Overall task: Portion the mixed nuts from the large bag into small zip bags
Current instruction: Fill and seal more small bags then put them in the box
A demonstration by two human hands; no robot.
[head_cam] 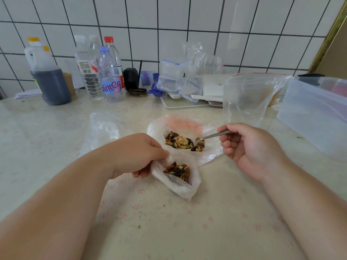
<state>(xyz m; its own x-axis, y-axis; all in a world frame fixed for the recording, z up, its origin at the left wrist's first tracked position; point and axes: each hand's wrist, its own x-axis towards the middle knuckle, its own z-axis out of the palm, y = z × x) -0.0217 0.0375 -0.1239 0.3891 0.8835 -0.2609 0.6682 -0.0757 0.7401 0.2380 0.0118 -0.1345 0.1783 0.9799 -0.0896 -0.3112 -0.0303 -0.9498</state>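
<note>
The large clear bag (pixel 180 122) lies open on the counter with mixed nuts (pixel 183 142) heaped inside. Just in front of it, my left hand (pixel 137 152) pinches the rim of a small clear bag (pixel 180 186) and holds it open; a small pile of nuts lies in it. My right hand (pixel 249 149) grips a metal spoon (pixel 210 136), whose bowl is dipped into the nuts in the large bag.
Another empty clear bag (pixel 101 128) lies flat to the left. A tall open plastic bag (pixel 247 98) stands behind my right hand, beside a clear plastic box (pixel 315 113). Bottles (pixel 109 77), a dark jug (pixel 49 79) and stacked containers (pixel 174 76) line the tiled wall.
</note>
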